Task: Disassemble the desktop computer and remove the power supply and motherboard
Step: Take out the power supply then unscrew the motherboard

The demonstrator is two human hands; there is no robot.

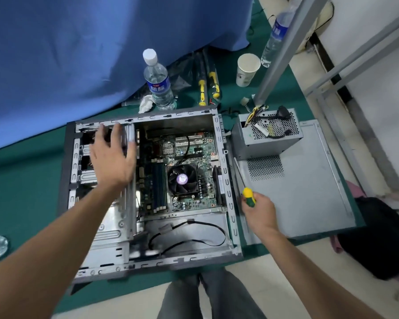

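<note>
Fingers, left hand (112, 157): the fingers (118, 132) are straight and spread, released, holding nothing, above the drive cage (83, 157) at the left of the computer case (230, 196); whether they touch the metal cannot be told.
Fingers, right hand (258, 212): clenched round the yellow-and-green handle of a screwdriver (249, 195), just right of the case wall; its thin shaft slants up and away over the side panel (309, 194).
Hidden or unclear: the left hand covers part of the cage; the screwdriver tip is too faint to place.
Motherboard (187, 171): green, flat in the open case, with a black round fan at its middle and blue memory sticks beside it.
Power supply (266, 137): grey metal box with honeycomb mesh, out of the case, standing on the far end of the side panel, loose wires on top.
Counter (32, 180): covered in dark green cloth.
Beyond the case: a clear plastic water bottle (158, 81), a paper cup (247, 70), two yellow-handled tools (209, 86).
</note>
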